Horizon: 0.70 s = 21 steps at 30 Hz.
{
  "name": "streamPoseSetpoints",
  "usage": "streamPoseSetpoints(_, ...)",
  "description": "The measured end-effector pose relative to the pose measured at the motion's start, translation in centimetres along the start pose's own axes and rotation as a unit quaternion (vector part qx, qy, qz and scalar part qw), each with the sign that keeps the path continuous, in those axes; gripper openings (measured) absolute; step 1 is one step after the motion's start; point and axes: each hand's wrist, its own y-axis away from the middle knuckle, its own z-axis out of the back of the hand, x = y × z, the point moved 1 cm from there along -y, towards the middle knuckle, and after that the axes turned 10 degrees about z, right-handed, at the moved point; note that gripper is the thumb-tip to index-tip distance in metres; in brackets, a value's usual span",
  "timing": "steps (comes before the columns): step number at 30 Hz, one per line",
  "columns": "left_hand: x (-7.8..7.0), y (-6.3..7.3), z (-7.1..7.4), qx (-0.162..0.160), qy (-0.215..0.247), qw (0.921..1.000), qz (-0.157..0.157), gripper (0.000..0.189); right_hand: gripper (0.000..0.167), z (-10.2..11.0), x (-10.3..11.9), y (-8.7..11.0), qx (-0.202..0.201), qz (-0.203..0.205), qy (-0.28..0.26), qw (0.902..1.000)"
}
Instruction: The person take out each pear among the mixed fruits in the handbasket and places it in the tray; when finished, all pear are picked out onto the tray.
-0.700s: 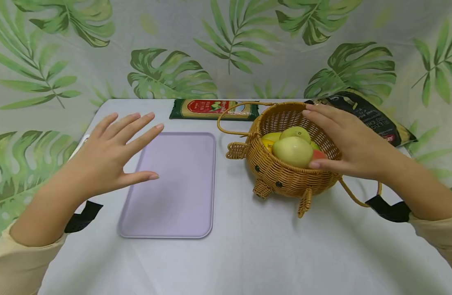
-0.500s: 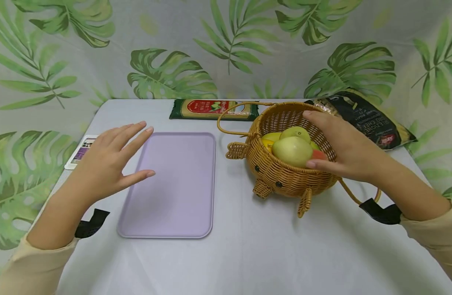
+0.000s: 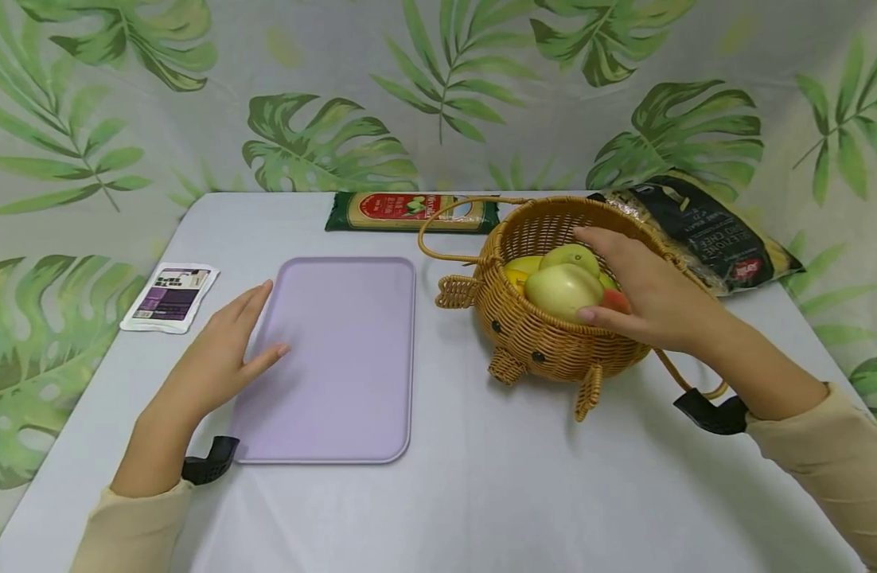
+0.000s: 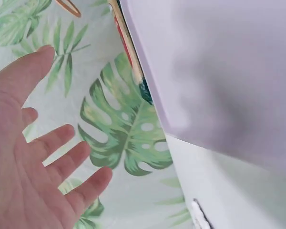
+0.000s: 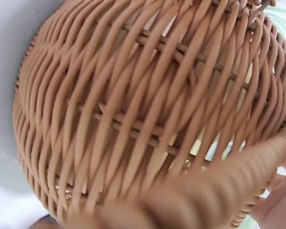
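My left hand [image 3: 220,358] hovers over the left edge of a lilac tray [image 3: 338,358], its fingers straight. In the left wrist view the palm of this left hand [image 4: 33,157] faces the camera and holds nothing. At right stands a pig-faced wicker basket [image 3: 574,350] with fruit in it. My right hand [image 3: 653,298] reaches over the basket's right rim, thumb beside a large pale green round fruit [image 3: 562,291]; contact is unclear. Behind that lies a smaller green fruit [image 3: 571,256], with yellow fruit [image 3: 519,275] and something red [image 3: 616,301] beside. The right wrist view shows mostly the basket's woven side [image 5: 133,95].
A white packet with purple print [image 3: 172,298] lies at the table's left edge. Along the back lies a long green-and-red pack [image 3: 403,212]. A black bag [image 3: 711,231] leans behind the basket at right. Loop handles [image 3: 427,243] stick out from the basket.
The left hand has moved down toward me, uncovering the white packet. The right hand has shifted slightly left and down, farther over the fruit. Basket and tray stay put.
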Motion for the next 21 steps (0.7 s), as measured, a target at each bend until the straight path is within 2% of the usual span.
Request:
streamPoseSetpoints(5, 1.5, 0.6, -0.9, 0.053, 0.044, 0.997, 0.034, 0.08, 0.084, -0.6, -0.3, 0.2, 0.016, -0.044, -0.035, 0.9983)
streamPoseSetpoints(8, 2.2, 0.8, -1.3, 0.075, 0.071, 0.9935, 0.048, 0.081, 0.081, -0.9, -0.4, 0.3, 0.021, -0.068, -0.051, 0.9962)
streamPoseSetpoints(14, 2.9, 1.1, -1.6, 0.093, 0.103, 0.9883, 0.063, 0.079, 0.077, -1.3, -0.6, 0.5, 0.025, -0.091, -0.065, 0.9934)
streamPoseSetpoints(21, 3.5, 1.4, -1.9, 0.111, 0.125, 0.9821, 0.086, 0.076, 0.073, -1.4, -0.7, 0.5, 0.024, -0.095, -0.072, 0.9926)
